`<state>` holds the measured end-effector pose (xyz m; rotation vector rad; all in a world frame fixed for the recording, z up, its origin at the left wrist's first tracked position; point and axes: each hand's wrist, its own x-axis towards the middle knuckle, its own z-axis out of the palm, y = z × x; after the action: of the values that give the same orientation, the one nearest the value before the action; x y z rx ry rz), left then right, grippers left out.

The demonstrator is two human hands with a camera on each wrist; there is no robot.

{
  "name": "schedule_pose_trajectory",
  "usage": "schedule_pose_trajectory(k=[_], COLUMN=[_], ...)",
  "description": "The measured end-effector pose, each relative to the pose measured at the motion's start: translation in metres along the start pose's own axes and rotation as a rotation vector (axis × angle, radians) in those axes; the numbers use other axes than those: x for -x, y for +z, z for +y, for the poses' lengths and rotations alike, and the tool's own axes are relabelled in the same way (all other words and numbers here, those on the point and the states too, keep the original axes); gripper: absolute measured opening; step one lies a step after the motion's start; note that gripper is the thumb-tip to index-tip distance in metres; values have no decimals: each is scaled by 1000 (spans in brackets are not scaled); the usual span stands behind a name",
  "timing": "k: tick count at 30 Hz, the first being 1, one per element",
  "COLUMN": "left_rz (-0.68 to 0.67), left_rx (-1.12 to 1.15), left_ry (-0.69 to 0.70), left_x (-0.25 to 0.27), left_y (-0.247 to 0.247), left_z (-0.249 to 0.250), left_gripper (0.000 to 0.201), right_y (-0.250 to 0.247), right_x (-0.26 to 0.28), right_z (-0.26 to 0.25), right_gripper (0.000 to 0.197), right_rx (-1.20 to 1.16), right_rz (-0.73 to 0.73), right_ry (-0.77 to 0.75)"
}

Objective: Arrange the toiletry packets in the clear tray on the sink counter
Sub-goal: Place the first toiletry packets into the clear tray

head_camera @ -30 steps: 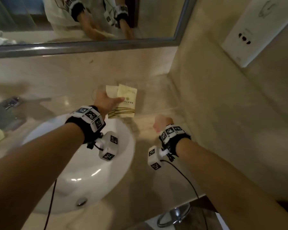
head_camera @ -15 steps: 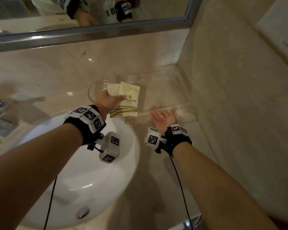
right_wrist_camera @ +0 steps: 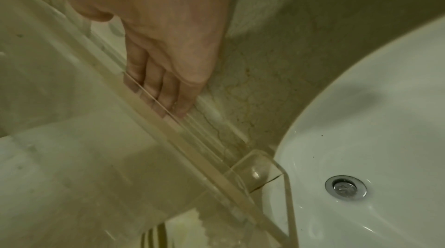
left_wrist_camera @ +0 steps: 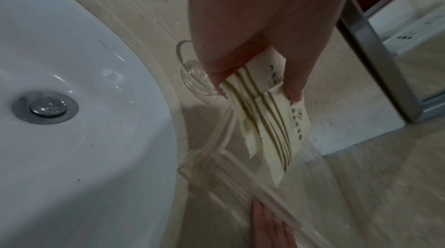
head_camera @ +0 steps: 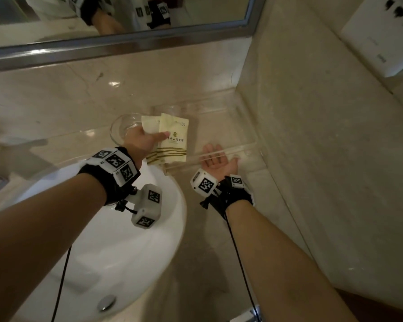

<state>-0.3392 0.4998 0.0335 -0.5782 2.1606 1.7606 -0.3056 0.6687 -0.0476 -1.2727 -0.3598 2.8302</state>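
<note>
Two cream toiletry packets (head_camera: 172,140) with olive stripes are pinched together between the thumb and fingers of my left hand (head_camera: 147,140). They hang over the left end of the clear tray (head_camera: 242,112), which sits in the counter's back right corner. In the left wrist view the packets (left_wrist_camera: 272,124) tilt down toward the tray's near wall (left_wrist_camera: 272,200). My right hand (head_camera: 215,159) lies palm up with straight fingers against that near wall, holding nothing. The right wrist view shows its fingers (right_wrist_camera: 163,88) partly behind the clear wall (right_wrist_camera: 192,147).
A clear glass dish (head_camera: 123,129) stands just left of the tray, behind my left hand. The white basin (head_camera: 116,240) with its metal drain (head_camera: 106,302) fills the near left. The mirror frame (head_camera: 126,45) runs along the back; a marble side wall (head_camera: 323,159) closes the right.
My right hand has turned palm up, uncurled and moved forward to the tray's near wall. The left hand still holds the packets over the tray's left end.
</note>
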Motion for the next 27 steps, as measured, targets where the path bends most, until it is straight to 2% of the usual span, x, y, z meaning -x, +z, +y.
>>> schedule_pose_trajectory(k=[9, 16, 20, 27], left_rz=[-29, -98, -115, -107], left_rx=[-42, -59, -68, -60], left_ry=[-11, -8, 10, 46], left_x=[4, 13, 18, 29], left_y=[6, 15, 15, 8], left_z=[4, 1, 5, 3], left_gripper=[34, 33, 33, 35], right_y=[-13, -29, -37, -27], right_x=[13, 27, 32, 33], right_z=[-5, -9, -9, -16], right_gripper=[67, 50, 29, 25], right_rx=[105, 167, 325, 561], right_rz=[0, -12, -9, 84], right_ry=[12, -9, -14, -88])
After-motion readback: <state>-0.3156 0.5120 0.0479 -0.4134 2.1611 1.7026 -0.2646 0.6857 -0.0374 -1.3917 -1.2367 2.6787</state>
